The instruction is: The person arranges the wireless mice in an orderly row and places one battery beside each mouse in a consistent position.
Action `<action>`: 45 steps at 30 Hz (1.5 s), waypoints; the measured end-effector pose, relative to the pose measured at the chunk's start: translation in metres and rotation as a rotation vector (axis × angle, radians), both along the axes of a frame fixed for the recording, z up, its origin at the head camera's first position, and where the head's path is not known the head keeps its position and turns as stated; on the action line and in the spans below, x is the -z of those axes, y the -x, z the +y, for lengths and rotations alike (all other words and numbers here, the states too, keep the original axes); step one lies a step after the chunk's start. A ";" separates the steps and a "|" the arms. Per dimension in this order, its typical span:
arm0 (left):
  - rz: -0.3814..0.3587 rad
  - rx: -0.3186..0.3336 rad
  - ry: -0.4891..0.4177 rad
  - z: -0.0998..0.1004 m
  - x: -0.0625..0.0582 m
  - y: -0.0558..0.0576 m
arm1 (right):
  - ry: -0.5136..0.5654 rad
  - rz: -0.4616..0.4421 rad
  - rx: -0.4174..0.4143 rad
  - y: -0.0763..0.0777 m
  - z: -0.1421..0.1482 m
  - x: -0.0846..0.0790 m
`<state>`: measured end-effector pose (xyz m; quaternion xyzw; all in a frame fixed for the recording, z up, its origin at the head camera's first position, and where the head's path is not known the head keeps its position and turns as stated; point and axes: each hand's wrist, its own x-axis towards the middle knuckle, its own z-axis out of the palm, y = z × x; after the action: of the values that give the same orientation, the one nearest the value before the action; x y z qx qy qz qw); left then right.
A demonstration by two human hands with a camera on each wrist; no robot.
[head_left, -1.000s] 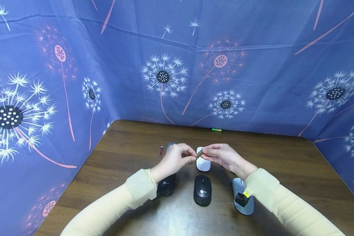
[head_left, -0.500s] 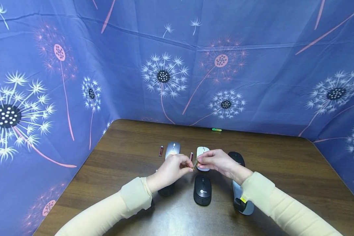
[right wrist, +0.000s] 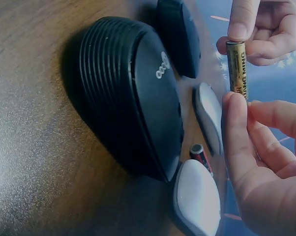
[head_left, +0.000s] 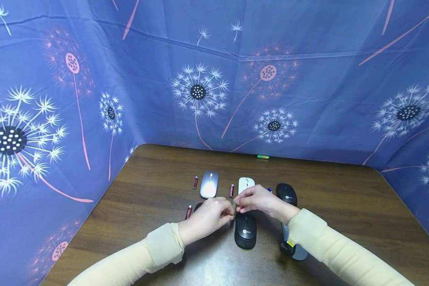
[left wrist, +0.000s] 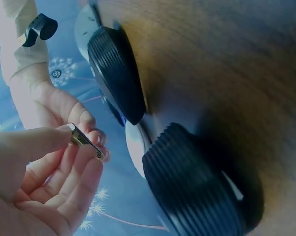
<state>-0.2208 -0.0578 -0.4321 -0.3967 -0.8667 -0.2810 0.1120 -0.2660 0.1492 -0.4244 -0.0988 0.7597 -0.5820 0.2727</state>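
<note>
A gold-coloured cylindrical battery with dark lettering is held in the air between both hands. My left hand pinches one end between thumb and fingers. At the other end, the fingertips of my right hand grip it. In the head view the battery stands nearly upright, just above the far end of a black mouse. Another black mouse is mostly hidden by my left hand. Behind my right hand, a white mouse is partly covered.
A silver mouse lies behind my left hand, near red batteries. On the right are a black mouse and a grey mouse, partly hidden by my sleeve. A green battery lies at the table's back edge, against the patterned cloth.
Both hands have moved down toward the near black mouse with the gold battery, which has turned more upright. The silver mouse and several red batteries have come into fuller view.
</note>
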 end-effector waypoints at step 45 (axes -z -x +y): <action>0.227 -0.112 0.353 0.012 0.027 0.000 | -0.221 0.026 -0.121 0.014 -0.010 0.018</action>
<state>-0.2212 -0.0458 -0.4591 -0.3903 -0.9050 -0.0715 0.1530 -0.2801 0.1391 -0.4423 -0.1213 0.8153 -0.4761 0.3064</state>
